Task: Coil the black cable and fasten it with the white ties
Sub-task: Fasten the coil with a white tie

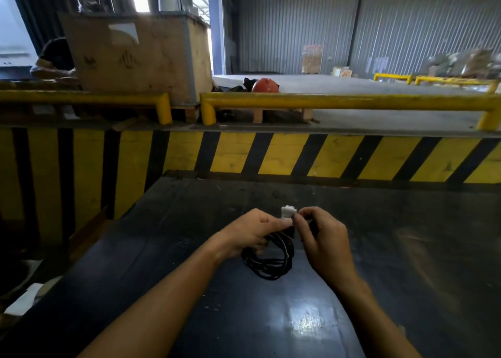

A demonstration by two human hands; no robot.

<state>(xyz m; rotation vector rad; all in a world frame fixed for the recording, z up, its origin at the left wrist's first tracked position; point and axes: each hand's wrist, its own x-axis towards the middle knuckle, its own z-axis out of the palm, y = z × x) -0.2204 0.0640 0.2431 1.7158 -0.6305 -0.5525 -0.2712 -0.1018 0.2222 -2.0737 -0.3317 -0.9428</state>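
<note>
So we've got both hands out over a dark, shiny bench (352,290), working right in the middle of it. The black cable (268,260) is already wound into a loose bundle of loops. Our left hand (252,233) is closed around the top of that bundle, fingers wrapped over the strands, and the rest of the coil hangs down below the hand toward the bench top. We can't tell whether the bottom of the coil actually touches the bench or just hovers over it.

Our right hand (322,238) sits just beside the left one, thumb and forefinger pinched on a white tie (288,211) at the top of the coil. The tie sticks up as a small pale tab right between the two hands, touching the fingertips of both. There's also a thin pale line running down along the black loops, but it's too blurry to say what it is.

Beyond the bench there's a yellow and black striped wall (271,154), and on top of that a yellow guard rail (352,101). Behind the rail sits a big wooden crate (141,56) on the left, and an orange round thing (264,85) next to it on the grey floor. Corrugated metal walls close off the back.
</note>
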